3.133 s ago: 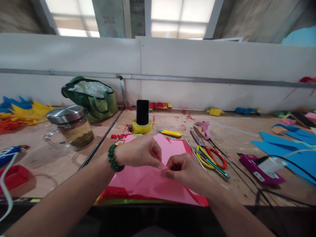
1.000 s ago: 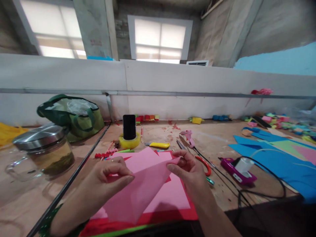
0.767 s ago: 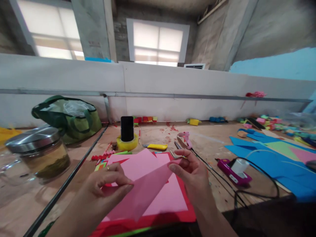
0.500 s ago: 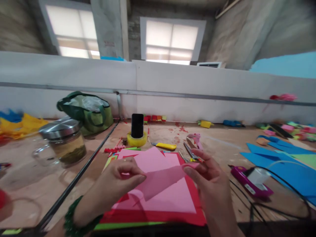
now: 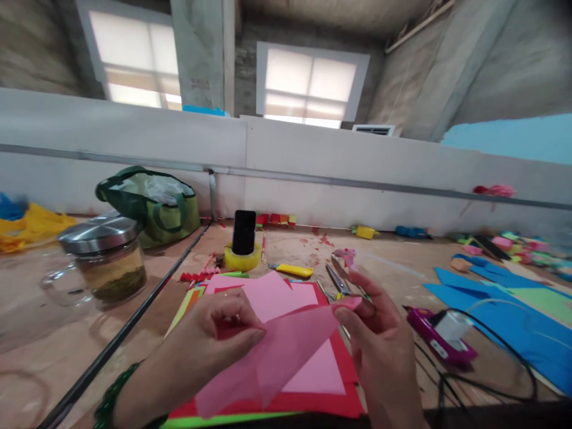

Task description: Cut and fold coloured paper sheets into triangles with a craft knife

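- Now the pink sheet [image 5: 297, 336] hangs between two hands above a stack of paper, tilted, with its far edge higher toward the right; whether its lower part touches the stack I cannot tell.
- The left hand [image 5: 218, 336] pinches the far edge between thumb and curled fingers; a green bracelet [image 5: 114, 393] circles that wrist.
- The right hand [image 5: 379, 336] pinches the right corner, a small tip showing past the thumb.
- A few seconds ago the fingertips met over the paper; since then the hands have moved apart and the sheet has come up between them, so it seems held at two points and free to be turned.
- Beneath lie more pink paper [image 5: 315, 372], red paper [image 5: 322, 406] and, at the near edge, a green strip [image 5: 223, 420].
- Just beyond the stack are a yellow knife [image 5: 294, 270], scissors [image 5: 337, 280] partly behind the right hand, and a pink glue gun [image 5: 347, 257].
- Farther out on the surface [image 5: 388, 271], a phone [image 5: 244, 232] stands at a tape roll [image 5: 241, 260]; a glass mug [image 5: 114, 268] and green bag [image 5: 174, 217] sit left, a purple power strip [image 5: 440, 342] and blue paper [image 5: 473, 295] right.
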`<action>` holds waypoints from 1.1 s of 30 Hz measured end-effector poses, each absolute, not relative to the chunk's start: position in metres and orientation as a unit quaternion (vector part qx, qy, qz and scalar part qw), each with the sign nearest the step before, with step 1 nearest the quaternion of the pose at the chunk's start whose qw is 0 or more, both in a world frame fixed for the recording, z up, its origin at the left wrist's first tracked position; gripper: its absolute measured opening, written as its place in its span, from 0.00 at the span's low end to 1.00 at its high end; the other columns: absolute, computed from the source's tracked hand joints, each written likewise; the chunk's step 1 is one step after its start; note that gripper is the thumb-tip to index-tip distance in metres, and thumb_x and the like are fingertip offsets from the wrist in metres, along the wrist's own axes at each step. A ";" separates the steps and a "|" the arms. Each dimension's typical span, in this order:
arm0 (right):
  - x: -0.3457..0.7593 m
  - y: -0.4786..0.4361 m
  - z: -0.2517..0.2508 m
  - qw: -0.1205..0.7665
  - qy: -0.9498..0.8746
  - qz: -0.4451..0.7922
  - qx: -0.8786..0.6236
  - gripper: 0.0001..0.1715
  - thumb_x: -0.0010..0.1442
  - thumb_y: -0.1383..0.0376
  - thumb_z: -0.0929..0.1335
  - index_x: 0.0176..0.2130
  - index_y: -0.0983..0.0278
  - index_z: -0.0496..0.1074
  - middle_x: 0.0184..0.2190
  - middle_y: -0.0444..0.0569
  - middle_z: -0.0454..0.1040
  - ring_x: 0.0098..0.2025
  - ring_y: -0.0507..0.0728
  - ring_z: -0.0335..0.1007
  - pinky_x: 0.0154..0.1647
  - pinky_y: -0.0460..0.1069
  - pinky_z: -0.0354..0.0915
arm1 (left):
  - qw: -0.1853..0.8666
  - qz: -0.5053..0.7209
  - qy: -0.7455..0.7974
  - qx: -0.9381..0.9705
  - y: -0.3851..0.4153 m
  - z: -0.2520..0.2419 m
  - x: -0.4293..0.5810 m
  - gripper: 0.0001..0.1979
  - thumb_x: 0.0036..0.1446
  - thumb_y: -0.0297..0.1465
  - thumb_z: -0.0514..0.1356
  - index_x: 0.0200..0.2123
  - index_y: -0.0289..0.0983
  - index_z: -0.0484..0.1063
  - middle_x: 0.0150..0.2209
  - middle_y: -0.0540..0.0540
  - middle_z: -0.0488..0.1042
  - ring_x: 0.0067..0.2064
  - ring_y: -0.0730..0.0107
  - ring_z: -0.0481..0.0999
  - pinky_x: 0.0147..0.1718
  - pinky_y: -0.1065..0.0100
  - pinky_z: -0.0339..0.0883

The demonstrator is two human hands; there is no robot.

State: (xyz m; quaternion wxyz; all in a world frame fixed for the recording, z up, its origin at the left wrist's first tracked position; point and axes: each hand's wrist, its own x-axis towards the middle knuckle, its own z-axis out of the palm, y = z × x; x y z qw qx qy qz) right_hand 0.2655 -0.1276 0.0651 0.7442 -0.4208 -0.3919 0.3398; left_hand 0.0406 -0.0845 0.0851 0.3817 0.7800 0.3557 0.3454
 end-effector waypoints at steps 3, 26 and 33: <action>0.264 -0.131 0.066 0.758 -0.379 0.336 -0.411 0.30 0.43 0.65 0.78 0.47 0.58 0.72 0.23 0.40 0.76 0.25 0.51 0.72 0.28 0.45 0.69 | 0.335 0.353 0.348 0.801 -0.090 0.088 0.041 0.11 0.54 0.32 0.58 0.21 0.36 0.70 0.22 0.51 0.69 0.25 0.75 0.66 0.24 0.77 0.61; 0.269 -0.132 0.063 0.750 -0.395 0.360 -0.389 0.32 0.47 0.64 0.77 0.52 0.59 0.70 0.28 0.45 0.81 0.31 0.52 0.76 0.34 0.45 0.70 | 0.295 0.321 0.360 0.825 -0.089 0.081 0.032 0.13 0.54 0.34 0.56 0.20 0.36 0.67 0.21 0.50 0.68 0.24 0.75 0.67 0.22 0.78 0.62; 0.266 -0.126 0.064 0.719 -0.435 0.368 -0.399 0.31 0.41 0.68 0.79 0.45 0.60 0.72 0.21 0.39 0.75 0.24 0.48 0.72 0.26 0.41 0.67 | 0.265 0.359 0.350 0.824 -0.092 0.083 0.035 0.12 0.52 0.32 0.57 0.19 0.37 0.67 0.20 0.51 0.67 0.23 0.76 0.65 0.21 0.78 0.60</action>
